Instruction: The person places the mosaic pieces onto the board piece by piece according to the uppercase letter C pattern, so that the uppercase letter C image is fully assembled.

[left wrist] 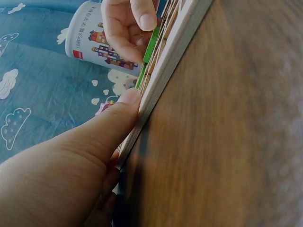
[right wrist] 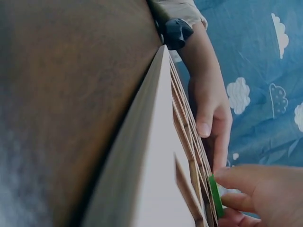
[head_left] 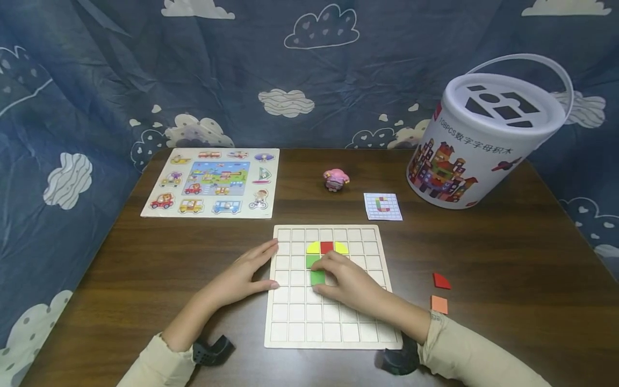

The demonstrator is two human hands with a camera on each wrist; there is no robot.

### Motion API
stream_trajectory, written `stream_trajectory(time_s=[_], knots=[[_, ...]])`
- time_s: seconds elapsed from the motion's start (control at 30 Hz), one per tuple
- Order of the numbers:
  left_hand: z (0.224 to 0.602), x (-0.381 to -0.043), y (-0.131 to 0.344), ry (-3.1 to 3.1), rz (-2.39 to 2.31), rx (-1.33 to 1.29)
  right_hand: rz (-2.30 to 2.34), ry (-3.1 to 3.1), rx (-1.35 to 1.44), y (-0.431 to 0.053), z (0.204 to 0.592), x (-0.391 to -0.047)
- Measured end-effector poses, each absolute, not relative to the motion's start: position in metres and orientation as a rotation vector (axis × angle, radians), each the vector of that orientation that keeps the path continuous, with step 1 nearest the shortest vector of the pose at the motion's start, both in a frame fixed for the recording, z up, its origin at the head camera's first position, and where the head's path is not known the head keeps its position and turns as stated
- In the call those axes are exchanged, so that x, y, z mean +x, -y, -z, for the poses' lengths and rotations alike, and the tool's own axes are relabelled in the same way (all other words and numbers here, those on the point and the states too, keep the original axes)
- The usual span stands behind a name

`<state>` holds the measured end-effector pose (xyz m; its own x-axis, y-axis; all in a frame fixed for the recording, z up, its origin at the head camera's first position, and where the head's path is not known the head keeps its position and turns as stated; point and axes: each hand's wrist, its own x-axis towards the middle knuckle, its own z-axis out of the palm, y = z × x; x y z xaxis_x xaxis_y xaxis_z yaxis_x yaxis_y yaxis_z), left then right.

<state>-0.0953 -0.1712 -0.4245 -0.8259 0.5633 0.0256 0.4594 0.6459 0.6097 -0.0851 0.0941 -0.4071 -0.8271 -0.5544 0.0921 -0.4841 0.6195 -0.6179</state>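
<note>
My right hand [head_left: 350,279] pinches a green square tile [head_left: 317,278] between thumb and fingers, over the pale wooden grid board [head_left: 314,336]. In the left wrist view this green tile [left wrist: 151,45] stands slightly proud of the grid. Another green square [head_left: 312,262] lies just above it, below a row made of a yellow quarter-round [head_left: 313,248], a red square [head_left: 326,247] and a second yellow quarter-round [head_left: 341,248]. My left hand [head_left: 239,277] rests at the board's left edge, thumb and fingers spread and touching the rim.
Right of the board lie a red quarter-round [head_left: 441,281] and an orange square [head_left: 439,304]. Behind it are a pattern card [head_left: 382,207] with a C-like shape, a pink figurine [head_left: 336,179], a vehicle picture puzzle [head_left: 222,210] and a white lidded bucket [head_left: 476,145].
</note>
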Motion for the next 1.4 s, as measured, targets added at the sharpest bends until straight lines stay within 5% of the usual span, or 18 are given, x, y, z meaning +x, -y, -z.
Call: stream_trajectory(time_s=[0.73, 1.03, 1.4], knots=[[0.426, -0.094, 0.173, -2.7, -0.933, 0.833, 0.997, -2.643, -0.842, -0.102, 0.393, -0.083], [0.426, -0.094, 0.173, -2.706, -0.927, 0.843, 1.154, -2.802, -0.788, -0.154, 0.365, -0.074], [0.424, -0.095, 0.171, -2.704, -0.925, 0.856, 1.013, -3.048, -0.518, -0.235, 0.383, -0.06]])
